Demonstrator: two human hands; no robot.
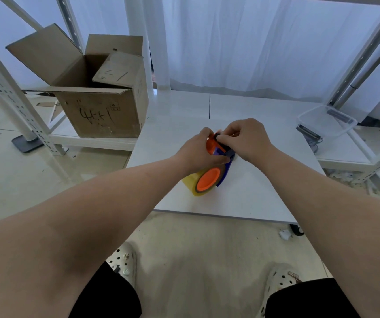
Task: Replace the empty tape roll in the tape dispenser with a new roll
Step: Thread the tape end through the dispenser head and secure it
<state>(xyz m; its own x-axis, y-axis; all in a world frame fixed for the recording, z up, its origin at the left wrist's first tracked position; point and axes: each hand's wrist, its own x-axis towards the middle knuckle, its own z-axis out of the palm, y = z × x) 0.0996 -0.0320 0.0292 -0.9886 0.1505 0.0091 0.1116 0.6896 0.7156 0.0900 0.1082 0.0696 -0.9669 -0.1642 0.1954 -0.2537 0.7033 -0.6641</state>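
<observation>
At upper left, the cardboard box (99,113) bears on its front a black handwritten scrawl that cannot be read for certain, with tiny printed symbols above it, also illegible.

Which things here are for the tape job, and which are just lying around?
For the job: dispenser, tape roll, left hand and right hand, both gripping the dispenser.
Just lying about: box, tub.

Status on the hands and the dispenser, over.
Left hand grips the tape dispenser; right hand pinches its front end. Yellowish tape roll sits on the orange hub. The cardboard box and plastic tub are off to the sides, nothing blocking.
</observation>
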